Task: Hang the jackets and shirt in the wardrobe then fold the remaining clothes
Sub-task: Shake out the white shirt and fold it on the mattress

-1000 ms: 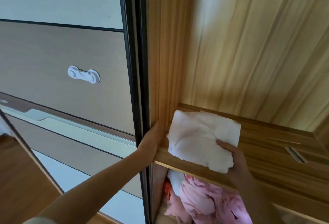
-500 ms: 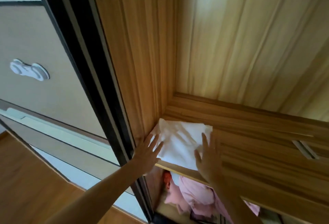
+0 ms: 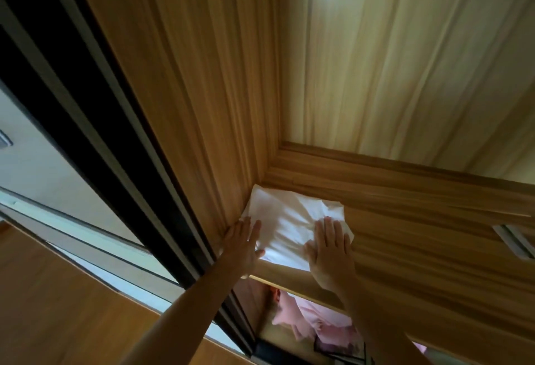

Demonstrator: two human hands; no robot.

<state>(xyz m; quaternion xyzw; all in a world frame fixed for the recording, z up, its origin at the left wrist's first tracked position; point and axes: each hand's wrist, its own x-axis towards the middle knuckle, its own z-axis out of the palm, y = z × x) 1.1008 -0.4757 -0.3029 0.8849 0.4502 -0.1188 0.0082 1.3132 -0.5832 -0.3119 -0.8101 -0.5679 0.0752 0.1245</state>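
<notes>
A folded white garment (image 3: 289,222) lies on the wooden wardrobe shelf (image 3: 419,248), tucked into the left back corner. My left hand (image 3: 241,241) rests flat on its left edge, fingers together and stretched out. My right hand (image 3: 328,251) presses flat on its right front part, fingers spread. Neither hand grips the cloth. Below the shelf, pink clothes (image 3: 315,321) hang or lie in the lower compartment, partly hidden by my right forearm.
The wardrobe's wooden side wall (image 3: 188,89) and back panel (image 3: 405,60) close off the corner. A dark sliding door frame (image 3: 95,133) runs along the left. Wood floor (image 3: 58,306) shows at lower left. A metal fitting (image 3: 512,241) sits on the shelf at right.
The white garment slid deeper into the shelf's left corner. My right hand let go of its edge and now lies flat on it. My left hand moved from the door frame onto the cloth.
</notes>
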